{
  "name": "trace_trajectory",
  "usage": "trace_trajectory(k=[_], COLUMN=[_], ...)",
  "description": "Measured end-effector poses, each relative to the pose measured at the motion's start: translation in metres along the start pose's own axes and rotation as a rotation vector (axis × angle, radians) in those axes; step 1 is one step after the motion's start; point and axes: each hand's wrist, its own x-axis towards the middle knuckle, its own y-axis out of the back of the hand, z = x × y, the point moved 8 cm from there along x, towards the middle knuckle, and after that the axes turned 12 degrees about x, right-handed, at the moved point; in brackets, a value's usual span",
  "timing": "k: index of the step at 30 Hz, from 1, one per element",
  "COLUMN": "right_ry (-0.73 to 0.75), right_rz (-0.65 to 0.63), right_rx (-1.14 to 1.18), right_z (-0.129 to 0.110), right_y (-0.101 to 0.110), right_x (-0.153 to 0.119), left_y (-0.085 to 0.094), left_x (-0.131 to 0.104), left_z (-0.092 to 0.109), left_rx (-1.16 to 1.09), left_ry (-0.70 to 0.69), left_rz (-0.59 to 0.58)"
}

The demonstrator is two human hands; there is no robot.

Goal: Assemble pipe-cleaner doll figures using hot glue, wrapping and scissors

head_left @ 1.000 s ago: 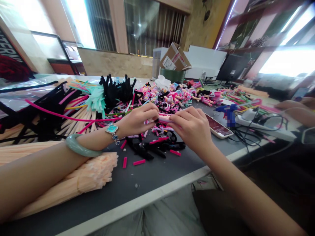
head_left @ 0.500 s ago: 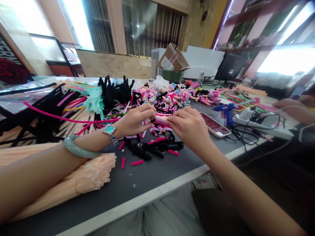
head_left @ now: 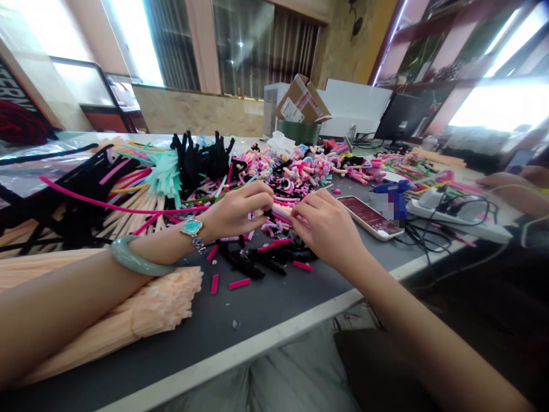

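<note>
My left hand (head_left: 242, 207), with a turquoise-faced watch (head_left: 191, 226) and a pale green bangle (head_left: 139, 257) on that arm, is closed in a pinch. A long magenta pipe cleaner (head_left: 115, 207) runs from the left up to behind this hand. Between the two hands a short pink, fuzzy pipe-cleaner piece (head_left: 281, 210) shows, its ends hidden by my fingers. My right hand (head_left: 323, 223) pinches at its right end, palm turned away. Below the hands lie black pipe-cleaner pieces (head_left: 253, 263) and short magenta cut pieces (head_left: 239, 284).
Peach pipe-cleaner bundles (head_left: 163, 303) lie under my left forearm. Behind are black stems (head_left: 206, 157) and a heap of small pink figures (head_left: 309, 163). On the right are a phone (head_left: 369, 217), a blue glue gun (head_left: 394, 197) and a power strip (head_left: 463, 220). Another person's hand (head_left: 508, 180) is at far right.
My right hand has shifted slightly left and down, its fingers drawn in. More of the phone shows beside it. My left hand has barely moved.
</note>
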Motion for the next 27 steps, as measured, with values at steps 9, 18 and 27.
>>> trace_trajectory(k=[9,18,27], right_ry=[0.003,-0.009,-0.022], right_rz=[-0.009,-0.042,-0.094], right_rx=[0.031,0.014,0.012], right_z=[0.0042,0.0063,0.0071], right_y=[0.0000,-0.0009,-0.0002], right_x=[0.0004,0.0004,0.0011], left_y=[0.0006,0.0014,-0.0012], left_x=[0.0015,0.0004,-0.0008], left_z=[0.0021,0.0018,0.0012], left_rx=[0.017,0.004,0.008], left_ry=[-0.026,-0.030,-0.031], left_rz=[0.013,0.024,0.013])
